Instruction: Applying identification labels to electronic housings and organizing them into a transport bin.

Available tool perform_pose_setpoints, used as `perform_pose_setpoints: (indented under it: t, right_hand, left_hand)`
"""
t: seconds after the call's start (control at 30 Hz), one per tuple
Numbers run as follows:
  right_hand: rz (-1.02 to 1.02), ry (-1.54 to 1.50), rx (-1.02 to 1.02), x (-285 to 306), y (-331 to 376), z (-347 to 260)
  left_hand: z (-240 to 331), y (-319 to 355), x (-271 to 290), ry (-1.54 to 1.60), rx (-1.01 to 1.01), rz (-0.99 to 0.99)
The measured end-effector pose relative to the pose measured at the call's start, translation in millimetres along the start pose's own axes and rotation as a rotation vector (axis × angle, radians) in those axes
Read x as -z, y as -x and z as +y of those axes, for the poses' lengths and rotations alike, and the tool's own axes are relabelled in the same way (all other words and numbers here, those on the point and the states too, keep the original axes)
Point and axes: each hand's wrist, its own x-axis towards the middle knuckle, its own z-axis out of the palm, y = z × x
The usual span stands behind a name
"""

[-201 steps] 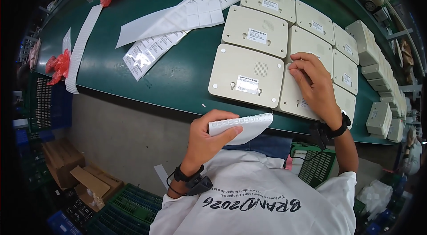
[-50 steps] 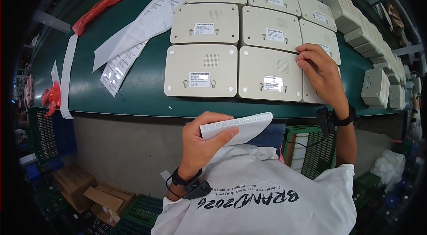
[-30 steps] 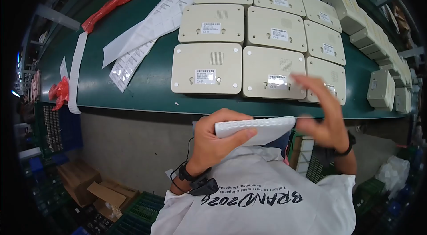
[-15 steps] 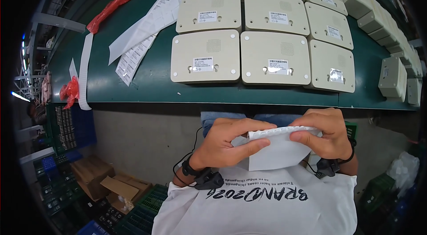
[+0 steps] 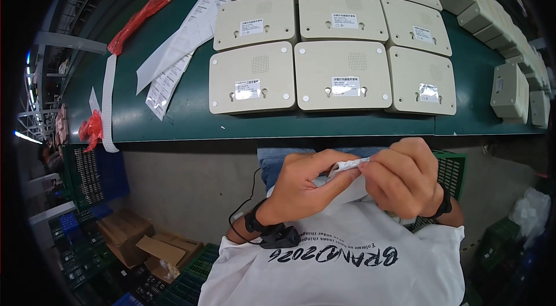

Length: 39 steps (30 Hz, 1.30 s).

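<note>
In front of my chest, my left hand (image 5: 310,187) is closed on a white sheet (image 5: 352,191) with a row of small raised pads along its bent upper edge. At that edge, the thumb and forefinger of my right hand (image 5: 401,181) pinch together; whatever is between them is too small to make out. Beyond both hands, cream plastic boxes lie in rows on the green table (image 5: 174,126), labelled faces up. The near left box (image 5: 252,77) and the near middle box (image 5: 343,74) have white round pads at their corners. None show on the near right box (image 5: 421,77).
Strips of printed labels (image 5: 174,57) and a twisted red plastic bag (image 5: 153,8) lie on the table's left. More cream boxes (image 5: 483,13) line its right side. Below left are cardboard boxes (image 5: 124,236) and crates; a green crate (image 5: 452,176) stands beside my right arm.
My right hand has shifted from gripping the sheet's right end to a pinch close beside my left fingers. The sheet is now more bent and covered. The view has shifted slightly.
</note>
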Motion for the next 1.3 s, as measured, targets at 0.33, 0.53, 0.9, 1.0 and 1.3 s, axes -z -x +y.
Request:
perform_pose_setpoints:
  t: [0.33, 0.53, 0.9, 1.0, 1.3]
  right_hand:
    - [0.017, -0.351, -0.161, 0.0, 1.9, 6.9]
    - [-0.041, -0.295, -0.046, 1.3, 12.2, 13.1]
    - [-0.077, -0.366, -0.8, 20.0, 18.7, 74.5]
    - [-0.109, -0.343, -0.739, 15.2, 19.7, 75.8]
    - [-0.284, 0.233, -0.289, 12.5, 18.9, 55.6]
  left_hand:
    - [3.1, -9.3, -7.1, -0.058, -0.085, 0.0]
    - [-5.4, -8.9, -12.7, -0.031, -0.042, -0.069]
    - [-11.8, -11.0, -12.6, -0.009, 0.111, -0.037]
    - [-11.2, -12.3, -10.4, -0.009, 0.119, -0.036]
    - [-18.5, -14.3, -5.0, -0.009, 0.116, -0.031]
